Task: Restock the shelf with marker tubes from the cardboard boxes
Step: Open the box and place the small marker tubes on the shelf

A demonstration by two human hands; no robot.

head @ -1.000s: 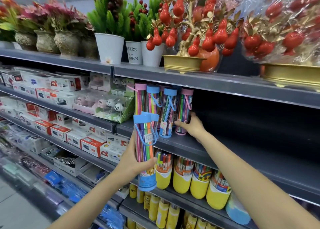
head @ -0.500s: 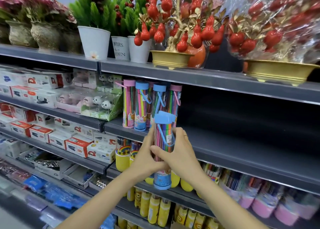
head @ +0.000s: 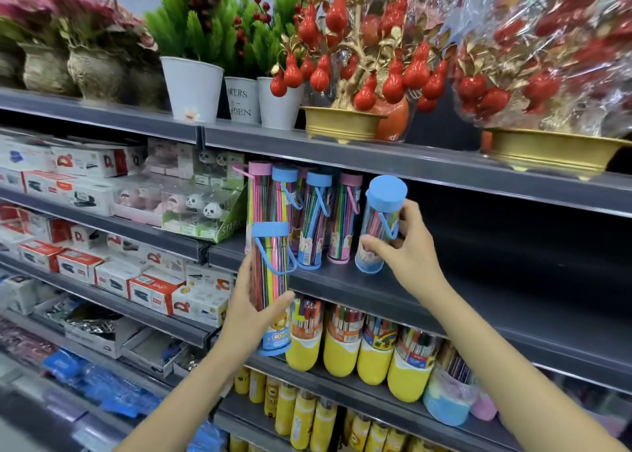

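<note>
Scene: a shop aisle seen from head height, both bare arms reaching toward a dark grey metal shelf (head: 427, 301).
Right hand: the right hand (head: 407, 246) pinches a blue-capped marker tube (head: 379, 226), thumb low on the body and fingers near the lid; the tube tilts, its base at or just above the shelf, hard to tell which.
Left hand: the left hand (head: 254, 301) is wrapped round a second blue-capped tube (head: 272, 287), held upright in front of the shelf edge.
Already stocked: a short row of standing tubes (head: 309, 215) with pink and blue lids, just left of the right-hand tube.
Left to do: by my reading, two tubes not yet set down, and a long bare stretch of shelf to the right; no cardboard boxes are in view.
Materials: clear hard plastic cylinders showing thin bright markers, matte round caps, soft loop handles, cartoon labels near the base.
</note>
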